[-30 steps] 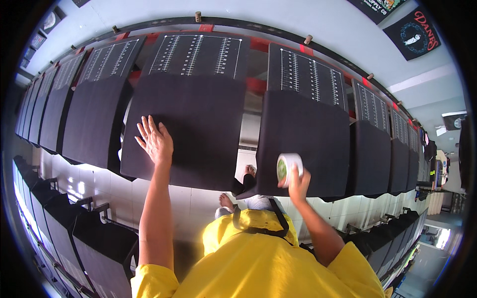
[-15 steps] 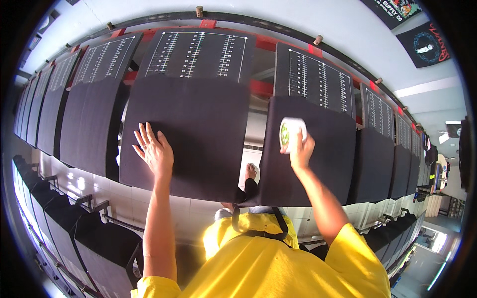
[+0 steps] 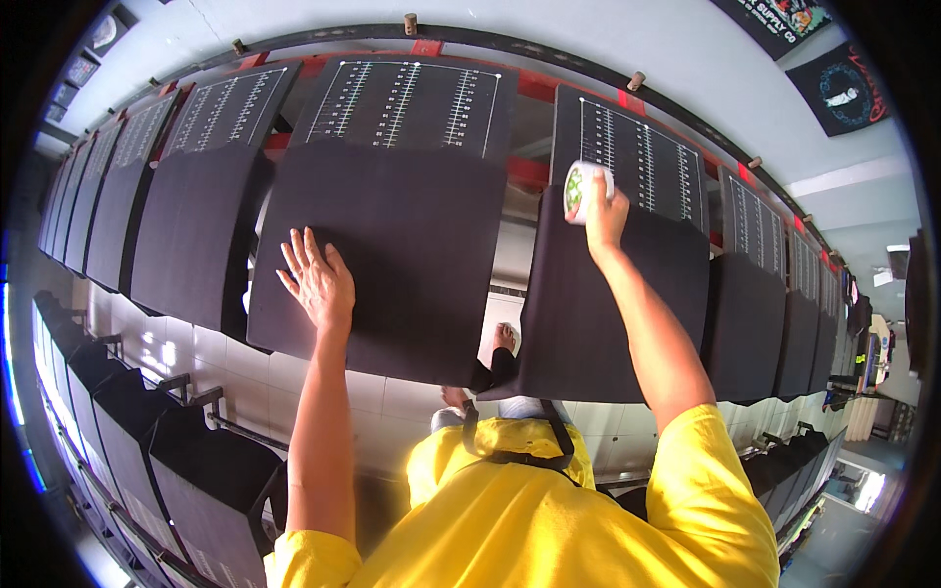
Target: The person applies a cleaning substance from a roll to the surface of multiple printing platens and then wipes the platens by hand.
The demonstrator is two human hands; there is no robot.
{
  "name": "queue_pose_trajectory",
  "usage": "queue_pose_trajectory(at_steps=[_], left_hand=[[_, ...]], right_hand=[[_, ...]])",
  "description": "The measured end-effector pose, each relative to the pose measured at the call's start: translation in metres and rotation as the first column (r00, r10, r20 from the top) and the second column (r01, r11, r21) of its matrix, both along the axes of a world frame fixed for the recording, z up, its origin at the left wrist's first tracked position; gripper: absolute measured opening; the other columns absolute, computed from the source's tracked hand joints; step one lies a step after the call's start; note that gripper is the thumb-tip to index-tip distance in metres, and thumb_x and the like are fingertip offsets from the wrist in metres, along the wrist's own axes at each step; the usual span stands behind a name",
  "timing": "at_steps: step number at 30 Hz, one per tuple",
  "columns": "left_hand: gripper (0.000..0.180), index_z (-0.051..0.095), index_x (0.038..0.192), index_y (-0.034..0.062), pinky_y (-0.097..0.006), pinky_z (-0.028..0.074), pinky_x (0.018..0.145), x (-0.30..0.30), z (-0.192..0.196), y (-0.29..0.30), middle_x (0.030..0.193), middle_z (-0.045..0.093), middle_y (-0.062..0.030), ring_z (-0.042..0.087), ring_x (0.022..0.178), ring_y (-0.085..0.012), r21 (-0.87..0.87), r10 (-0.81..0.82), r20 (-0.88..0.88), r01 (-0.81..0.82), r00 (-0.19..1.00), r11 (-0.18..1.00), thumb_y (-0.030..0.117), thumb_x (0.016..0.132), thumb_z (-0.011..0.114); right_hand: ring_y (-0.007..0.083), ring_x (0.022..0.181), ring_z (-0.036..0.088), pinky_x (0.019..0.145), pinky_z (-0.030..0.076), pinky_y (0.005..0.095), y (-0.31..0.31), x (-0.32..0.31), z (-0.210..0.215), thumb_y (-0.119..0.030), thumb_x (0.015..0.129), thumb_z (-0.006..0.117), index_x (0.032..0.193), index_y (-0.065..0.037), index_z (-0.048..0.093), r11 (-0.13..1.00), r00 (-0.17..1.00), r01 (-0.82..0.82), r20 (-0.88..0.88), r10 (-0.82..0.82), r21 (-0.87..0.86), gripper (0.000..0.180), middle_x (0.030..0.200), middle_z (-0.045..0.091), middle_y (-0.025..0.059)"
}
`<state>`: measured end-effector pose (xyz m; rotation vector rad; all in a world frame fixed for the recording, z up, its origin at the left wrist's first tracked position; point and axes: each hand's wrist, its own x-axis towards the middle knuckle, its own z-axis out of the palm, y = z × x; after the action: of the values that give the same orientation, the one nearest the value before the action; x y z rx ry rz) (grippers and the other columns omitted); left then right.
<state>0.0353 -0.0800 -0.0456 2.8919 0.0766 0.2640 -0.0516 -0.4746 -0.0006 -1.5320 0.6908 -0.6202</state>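
Note:
My left hand [image 3: 323, 286] lies flat with spread fingers on black fabric [image 3: 421, 235] that covers the near part of a dark board [image 3: 377, 103] marked with white scales. In my right hand [image 3: 607, 218] is a white, rounded thing with green markings [image 3: 586, 186]; its exact kind I cannot make out. That hand is over the neighbouring board [image 3: 667, 162] on the right, around the far edge of its black fabric [image 3: 613, 314]. Whether the white thing touches the surface I cannot tell.
More fabric-covered boards [image 3: 191, 225] stand in a row on both sides, above a red frame [image 3: 534, 83]. A dark rail with wooden pegs [image 3: 411, 24] runs behind them. Another row of black-covered boards [image 3: 211, 490] is at lower left. A gap between boards shows my foot [image 3: 504, 336].
My right hand has moved away from me with the white thing, from the middle of the fabric to its far edge. My left hand stays flat on the left fabric.

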Motion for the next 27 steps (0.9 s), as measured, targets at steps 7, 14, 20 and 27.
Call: queue_pose_trajectory(at_steps=[7,14,20,27], left_hand=[[0.053,0.037,0.151,0.0131,-0.053,0.007,0.121,-0.001,-0.004,0.001,0.161,0.027,-0.0045,0.015,0.151,-0.0252,-0.019,0.001,-0.001,-0.001,1.000,1.000,0.036,0.103,0.035],[0.054,0.036,0.151,0.0133,-0.052,0.006,0.122,0.000,-0.002,0.000,0.162,0.026,-0.0047,0.015,0.152,-0.0250,-0.025,-0.004,-0.020,0.004,1.000,1.000,0.037,0.103,0.033],[0.053,0.037,0.151,0.0111,-0.051,0.006,0.122,-0.002,0.005,0.000,0.161,0.027,-0.0062,0.015,0.152,-0.0252,-0.031,0.004,-0.025,-0.005,1.000,1.000,0.033,0.103,0.037],[0.052,0.039,0.150,0.0131,-0.053,0.006,0.121,-0.002,0.000,0.001,0.161,0.028,-0.0058,0.017,0.151,-0.0255,-0.014,-0.002,-0.007,0.002,1.000,1.000,0.034,0.103,0.037]], right_hand=[[0.0230,0.044,0.061,0.043,0.051,0.0343,0.093,-0.156,0.001,-0.038,0.100,0.053,0.095,0.006,0.057,0.995,0.987,-0.052,-0.145,0.064,0.089,0.045,0.063,0.060,0.0130],[0.0213,0.047,0.065,0.044,0.051,0.0305,0.159,-0.242,0.003,-0.025,0.101,0.049,0.091,0.009,0.060,0.989,0.978,-0.144,-0.160,0.136,-0.042,0.037,0.059,0.062,0.0126],[0.0208,0.045,0.065,0.040,0.050,0.0295,0.120,-0.160,-0.005,-0.029,0.103,0.048,0.089,0.009,0.060,0.995,0.987,-0.090,-0.136,0.085,-0.035,0.042,0.058,0.063,0.0113],[0.0206,0.044,0.062,0.037,0.051,0.0313,0.053,-0.045,-0.003,-0.038,0.101,0.053,0.089,0.008,0.060,0.998,0.998,-0.050,-0.052,0.047,-0.042,0.047,0.065,0.062,0.0133]])
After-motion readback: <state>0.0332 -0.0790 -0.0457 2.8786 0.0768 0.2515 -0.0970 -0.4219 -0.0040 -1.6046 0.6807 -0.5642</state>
